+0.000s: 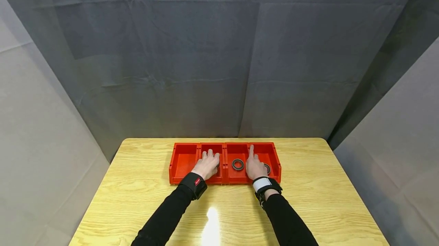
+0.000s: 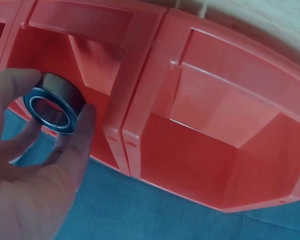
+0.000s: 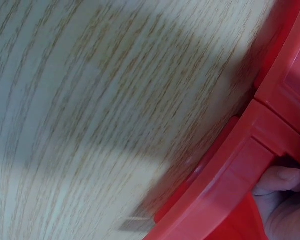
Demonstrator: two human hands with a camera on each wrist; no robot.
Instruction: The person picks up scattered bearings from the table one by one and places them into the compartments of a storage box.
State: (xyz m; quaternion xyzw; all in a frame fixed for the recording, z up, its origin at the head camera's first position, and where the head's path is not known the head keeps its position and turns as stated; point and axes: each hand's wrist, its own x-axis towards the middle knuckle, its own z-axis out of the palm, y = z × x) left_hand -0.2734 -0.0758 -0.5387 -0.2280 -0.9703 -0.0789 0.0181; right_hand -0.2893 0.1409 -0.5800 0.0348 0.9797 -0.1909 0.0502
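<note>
Pinching a dark-faced metal ring (image 2: 60, 86), the left hand (image 1: 207, 166) is at the second from left of four red bins (image 1: 185, 160) on the counter (image 1: 315, 200)! Now the right hand (image 1: 256, 168), by the third and fourth, index finger straight towards the far side; whether it grips anything, I can't tell. One loose ring (image 1: 238, 169) lies in the third bin, a part-hidden ring (image 1: 269, 168) shows in the fourth.

I have the left arm (image 1: 164, 216) and right arm (image 1: 290, 220) both stretched forward over the table (image 1: 137, 179), angled inward toward each other. Left of the table's middle, my left hand (image 1: 207, 165) is bent into a pinch. Right of it, my right hand (image 1: 255, 167) points its index finger (image 1: 251, 152) toward the far edge.
</note>
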